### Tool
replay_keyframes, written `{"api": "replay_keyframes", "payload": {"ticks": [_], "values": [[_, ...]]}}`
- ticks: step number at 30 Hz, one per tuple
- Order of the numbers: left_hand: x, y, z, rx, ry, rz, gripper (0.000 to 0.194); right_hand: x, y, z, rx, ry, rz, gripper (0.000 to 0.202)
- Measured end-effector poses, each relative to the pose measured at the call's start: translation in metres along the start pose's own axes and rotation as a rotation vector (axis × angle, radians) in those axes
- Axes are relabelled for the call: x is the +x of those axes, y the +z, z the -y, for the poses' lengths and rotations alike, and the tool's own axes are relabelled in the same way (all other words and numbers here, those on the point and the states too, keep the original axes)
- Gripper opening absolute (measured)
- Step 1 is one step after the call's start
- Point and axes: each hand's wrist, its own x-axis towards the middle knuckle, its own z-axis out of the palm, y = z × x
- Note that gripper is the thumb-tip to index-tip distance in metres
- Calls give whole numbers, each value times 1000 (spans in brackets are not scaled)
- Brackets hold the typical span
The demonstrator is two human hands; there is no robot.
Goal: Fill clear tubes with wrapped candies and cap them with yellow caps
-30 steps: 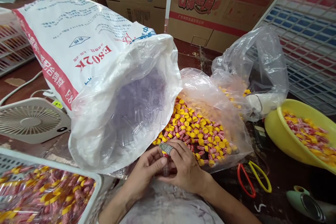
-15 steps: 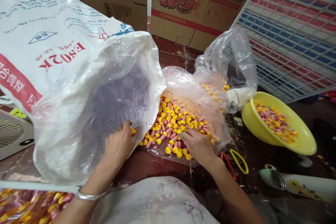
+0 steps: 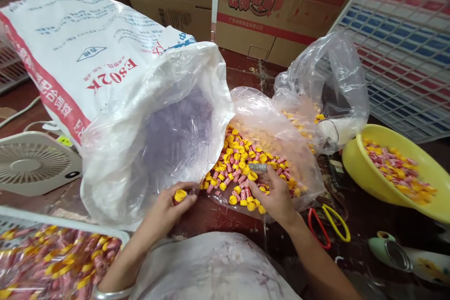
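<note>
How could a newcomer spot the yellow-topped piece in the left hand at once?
Find the big white sack. Below its open mouth's right side, the left hand holds a yellow-topped piece. Unlike the heaped pieces, it is held away from the pile.

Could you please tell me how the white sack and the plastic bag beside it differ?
The white sack is printed and larger; the plastic bag is see-through and smaller. The sack holds clear tubes; the bag holds yellow-capped red pieces. Both lie open on the table.
</note>
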Motion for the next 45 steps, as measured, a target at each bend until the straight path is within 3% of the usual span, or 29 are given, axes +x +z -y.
{"api": "replay_keyframes", "payload": {"ticks": [3,5,10,12,14,18,21,23,25,28,30,33,37,39,41,45], "values": [[-14,12,-8,-245,-36,198,45,3,14,32,400,85,73,23],[-20,20,-13,-317,-60,274,44,6,22,49,477,62,144,23],[-24,26,-17,-476,-73,302,40,9,25,63,257,-235,342,14],[-25,29,-15,-576,-116,301,41,7,25,60,142,-386,403,30],[-24,33,-14,-672,-141,300,41,2,31,57,17,-489,362,46],[-20,44,-18,-809,-65,290,34,-12,49,53,-100,-542,219,48],[-15,43,-21,-831,-62,288,29,-13,48,52,-115,-513,319,62],[-11,33,-20,-641,-20,245,20,-7,35,46,-139,-454,411,78],[-6,18,-14,-200,51,99,14,1,16,36,-187,-366,386,79],[4,-7,-1,600,118,-103,32,6,-8,18,-352,-250,256,28],[10,-17,5,961,171,-98,36,2,-12,10,-470,-269,336,6],[15,-21,7,1159,273,-27,36,-9,0,6,-538,-404,565,12],[15,-23,8,1008,257,-73,35,-15,18,4,-512,-484,571,12],[12,-24,10,805,231,-102,30,-11,19,3,-454,-469,530,6],[5,-22,10,563,193,-106,23,-5,19,4,-398,-447,483,15],[-9,-6,1,132,48,-9,30,9,29,8,-474,-483,475,9]]}}
